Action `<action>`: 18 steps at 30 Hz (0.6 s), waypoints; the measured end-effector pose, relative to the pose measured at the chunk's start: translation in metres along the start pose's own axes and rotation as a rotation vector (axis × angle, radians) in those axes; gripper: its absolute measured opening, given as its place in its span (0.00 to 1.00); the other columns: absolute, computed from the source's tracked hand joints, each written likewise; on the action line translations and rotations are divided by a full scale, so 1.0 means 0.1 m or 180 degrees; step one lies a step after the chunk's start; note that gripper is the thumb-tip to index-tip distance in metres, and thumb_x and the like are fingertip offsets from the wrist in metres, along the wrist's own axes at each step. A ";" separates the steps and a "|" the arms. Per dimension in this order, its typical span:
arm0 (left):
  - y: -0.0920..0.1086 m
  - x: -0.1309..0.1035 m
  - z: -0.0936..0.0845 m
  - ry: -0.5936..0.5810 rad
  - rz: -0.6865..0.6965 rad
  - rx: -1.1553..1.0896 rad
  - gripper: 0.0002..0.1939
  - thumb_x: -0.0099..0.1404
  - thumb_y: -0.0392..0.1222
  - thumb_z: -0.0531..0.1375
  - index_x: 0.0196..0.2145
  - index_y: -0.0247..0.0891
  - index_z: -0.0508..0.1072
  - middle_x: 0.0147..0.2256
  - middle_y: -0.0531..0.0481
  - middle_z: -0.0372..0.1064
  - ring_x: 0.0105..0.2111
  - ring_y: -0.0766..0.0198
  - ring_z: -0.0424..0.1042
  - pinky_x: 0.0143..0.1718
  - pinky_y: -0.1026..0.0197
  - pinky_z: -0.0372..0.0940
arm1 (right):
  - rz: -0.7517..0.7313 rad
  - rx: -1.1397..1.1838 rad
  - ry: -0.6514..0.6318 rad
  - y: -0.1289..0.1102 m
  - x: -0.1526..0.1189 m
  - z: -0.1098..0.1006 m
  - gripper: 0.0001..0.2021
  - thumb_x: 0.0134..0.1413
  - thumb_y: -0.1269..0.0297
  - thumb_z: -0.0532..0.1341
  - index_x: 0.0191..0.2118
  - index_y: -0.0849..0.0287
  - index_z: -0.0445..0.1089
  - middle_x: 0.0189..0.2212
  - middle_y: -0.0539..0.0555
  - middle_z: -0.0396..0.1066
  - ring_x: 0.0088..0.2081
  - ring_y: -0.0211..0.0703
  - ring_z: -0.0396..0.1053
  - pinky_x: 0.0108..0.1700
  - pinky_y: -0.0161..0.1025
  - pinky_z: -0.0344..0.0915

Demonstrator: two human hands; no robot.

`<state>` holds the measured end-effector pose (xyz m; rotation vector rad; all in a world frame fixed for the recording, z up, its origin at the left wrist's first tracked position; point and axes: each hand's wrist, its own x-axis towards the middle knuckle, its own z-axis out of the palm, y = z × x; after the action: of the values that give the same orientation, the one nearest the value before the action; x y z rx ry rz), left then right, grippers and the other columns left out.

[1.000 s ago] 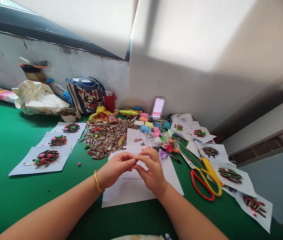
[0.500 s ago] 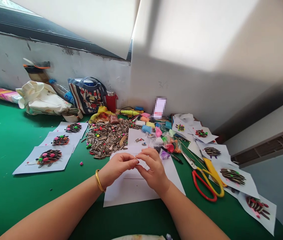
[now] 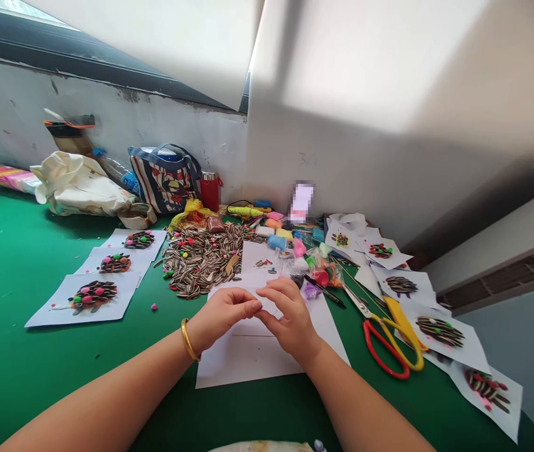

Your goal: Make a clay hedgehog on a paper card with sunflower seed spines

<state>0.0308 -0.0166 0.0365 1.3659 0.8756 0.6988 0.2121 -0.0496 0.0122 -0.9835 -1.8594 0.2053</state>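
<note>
Over a white sheet of paper (image 3: 267, 361) on the green table, my left hand (image 3: 224, 314) and my right hand (image 3: 290, 317) meet at the fingertips. Thumb and forefinger of my left hand are pinched together; whatever is between them is too small to make out. The fingers of my right hand are curved inward, its thumb touching near the left fingertips, and what it holds is also unclear. Just beyond the hands lies a smaller white paper (image 3: 252, 257) with a few seeds. A heap of striped seeds (image 3: 203, 257) with coloured balls is behind my left hand.
Scissors (image 3: 384, 336) with red and yellow handles lie right of the paper. Seed-decorated papers line the left (image 3: 45, 307) and right (image 3: 472, 345). Clay packets (image 3: 276, 243), a black pen (image 3: 326, 292), a cloth bag (image 3: 166, 182) and a red bottle (image 3: 210, 193) stand or lie farther back.
Both hands stay nearly where they were, fingertips still together. The fingers of my right hand have shifted very slightly.
</note>
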 end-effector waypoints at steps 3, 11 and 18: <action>-0.01 0.00 -0.01 0.0009 0.0005 0.0058 0.18 0.56 0.54 0.66 0.27 0.33 0.77 0.26 0.50 0.68 0.29 0.65 0.63 0.33 0.62 0.60 | -0.0033 0.0033 -0.0050 0.00 0.01 0.00 0.11 0.58 0.65 0.64 0.47 0.51 0.73 0.41 0.54 0.71 0.48 0.47 0.67 0.55 0.52 0.63; -0.01 0.00 0.01 0.0078 0.0028 -0.0011 0.16 0.55 0.53 0.67 0.28 0.34 0.78 0.27 0.50 0.70 0.30 0.65 0.65 0.33 0.63 0.61 | 0.0038 0.0060 -0.0010 0.01 0.00 -0.01 0.10 0.59 0.64 0.63 0.47 0.51 0.73 0.41 0.54 0.71 0.48 0.48 0.67 0.54 0.51 0.64; -0.01 0.01 0.00 0.0021 0.0093 0.0027 0.17 0.58 0.54 0.65 0.28 0.34 0.77 0.26 0.50 0.69 0.29 0.65 0.64 0.33 0.63 0.61 | 0.0164 0.0211 -0.0012 0.03 0.00 -0.01 0.08 0.59 0.64 0.63 0.45 0.52 0.74 0.40 0.55 0.71 0.47 0.47 0.67 0.53 0.49 0.65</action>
<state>0.0313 -0.0157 0.0354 1.3870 0.8661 0.7231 0.2146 -0.0478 0.0104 -0.9865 -1.8206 0.2981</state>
